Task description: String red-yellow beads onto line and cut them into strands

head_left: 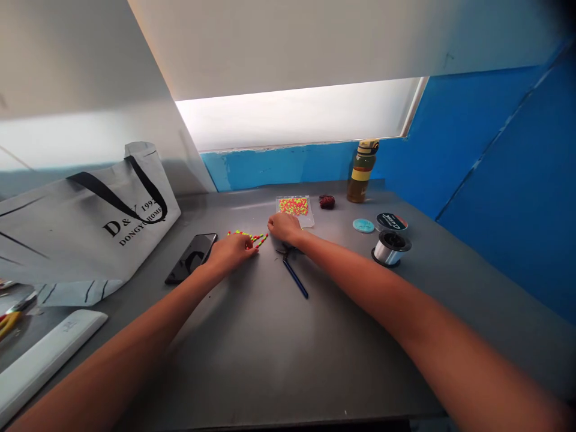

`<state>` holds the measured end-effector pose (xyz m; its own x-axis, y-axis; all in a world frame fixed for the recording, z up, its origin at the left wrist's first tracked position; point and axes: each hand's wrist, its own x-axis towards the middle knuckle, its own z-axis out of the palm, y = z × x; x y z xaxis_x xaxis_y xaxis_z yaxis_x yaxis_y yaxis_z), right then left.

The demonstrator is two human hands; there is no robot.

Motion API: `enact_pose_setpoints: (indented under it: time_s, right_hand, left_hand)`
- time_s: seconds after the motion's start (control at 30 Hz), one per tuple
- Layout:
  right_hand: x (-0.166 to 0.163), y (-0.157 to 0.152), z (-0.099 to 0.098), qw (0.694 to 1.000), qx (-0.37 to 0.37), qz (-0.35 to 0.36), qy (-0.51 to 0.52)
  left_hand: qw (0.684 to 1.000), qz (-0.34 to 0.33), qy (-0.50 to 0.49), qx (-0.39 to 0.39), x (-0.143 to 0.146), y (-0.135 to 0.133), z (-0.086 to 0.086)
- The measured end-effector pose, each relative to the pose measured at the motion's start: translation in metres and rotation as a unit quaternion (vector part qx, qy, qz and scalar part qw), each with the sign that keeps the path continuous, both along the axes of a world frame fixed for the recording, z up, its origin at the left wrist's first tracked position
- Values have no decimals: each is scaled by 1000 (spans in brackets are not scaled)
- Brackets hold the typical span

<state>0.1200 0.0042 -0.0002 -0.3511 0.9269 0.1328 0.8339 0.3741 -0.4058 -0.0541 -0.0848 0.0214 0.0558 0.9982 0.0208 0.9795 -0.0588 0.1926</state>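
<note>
My left hand (pixel 230 251) is closed on a strand of red and yellow-green beads (pixel 261 241); part of the strand shows above the knuckles and its end sticks out to the right of the fingertips. My right hand (pixel 284 227) is closed, fingers pressed together, just right of the strand's end. What it pinches, if anything, is too small to make out. Beyond it lies a clear packet of matching beads (pixel 293 206), its lower part partly covered by the hand. A pair of pliers with dark blue handles (pixel 295 278) rests below my right wrist, which hides part of it.
A black phone (pixel 192 258) and a white bag (pixel 135 210) are at left, with a long white case (pixel 49 360) nearer. To the right are a wire spool (pixel 389 249), round labelled discs (pixel 391 221), a dark red bundle (pixel 327 201) and a bottle (pixel 361 174).
</note>
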Motion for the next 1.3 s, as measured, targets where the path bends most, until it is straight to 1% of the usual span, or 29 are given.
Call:
enact_pose_setpoints:
  time_s: [0.13, 0.23, 0.33, 0.53, 0.6, 0.7, 0.8, 0.9, 1.03, 1.17, 1.3]
  right_hand:
    - [-5, 6, 0, 1000, -14, -8, 17]
    - [-13, 10, -1, 999, -34, -15, 33]
    - [-21, 15, -3, 997, -64, -21, 48]
    - [-35, 19, -4, 988, -137, 2, 74]
    - [-39, 17, -2, 988, -136, -6, 71]
    - [-41, 12, 4, 992, -106, -19, 66]
    - [-36, 4, 10, 995, -73, -13, 70]
    - [-27, -3, 12, 995, -66, -7, 69]
    - [-17, -4, 7, 994, -88, -20, 58]
    - [-16, 1, -2, 992, -109, -19, 55]
    - [-23, 2, -7, 994, -91, -19, 58]
  left_hand:
    - [999, 8, 35, -19, 3, 6, -1]
    - [999, 18, 47, -8, 3, 6, -1]
    - [998, 23, 57, -13, 1, 3, 1]
    - [995, 24, 94, -39, -5, -2, 6]
    - [994, 29, 100, -42, -4, -2, 8]
    - [994, 21, 95, -42, -4, -1, 9]
    - [995, 18, 84, -51, -6, 0, 11]
    - [995, 21, 81, -59, -10, 0, 11]
    - [995, 18, 72, -64, -10, -1, 10]
    - [995, 20, 76, -62, -7, -1, 9]
    - [994, 29, 87, -65, -7, 0, 7]
